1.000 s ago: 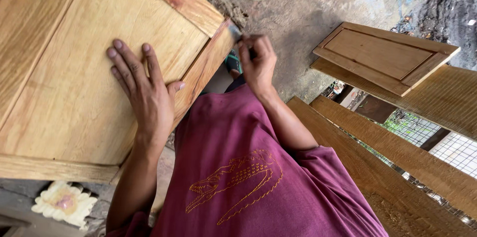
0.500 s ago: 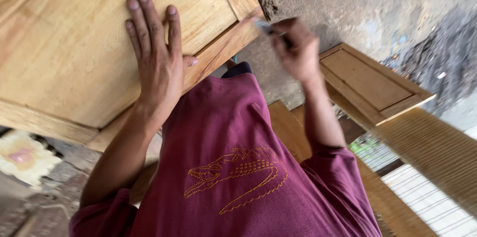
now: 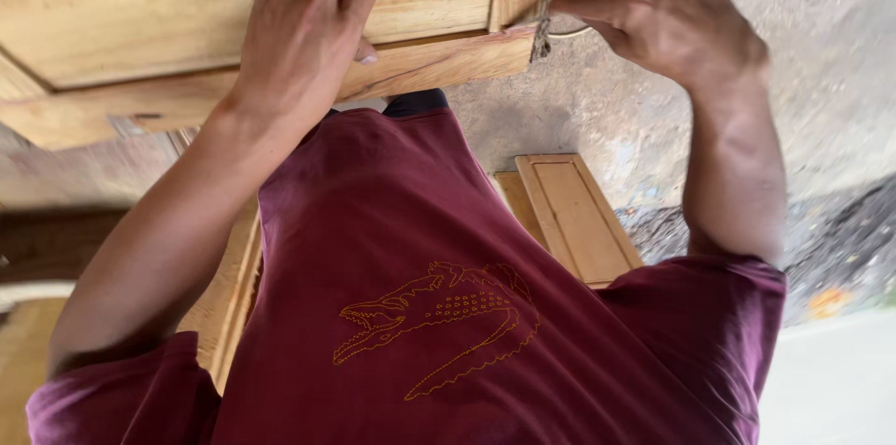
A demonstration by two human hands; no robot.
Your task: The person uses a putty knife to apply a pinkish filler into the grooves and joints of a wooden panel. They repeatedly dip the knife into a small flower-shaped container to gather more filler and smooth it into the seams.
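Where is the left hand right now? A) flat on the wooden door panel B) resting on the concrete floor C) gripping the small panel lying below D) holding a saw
A: the left hand lies flat, fingers spread, on the wooden door panel, while the right hand works at the panel's corner.

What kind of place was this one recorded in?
Probably a small outdoor carpentry workshop: the left hand lies flat on a bare wooden panel door, a smaller panel lies on the rough concrete ground.
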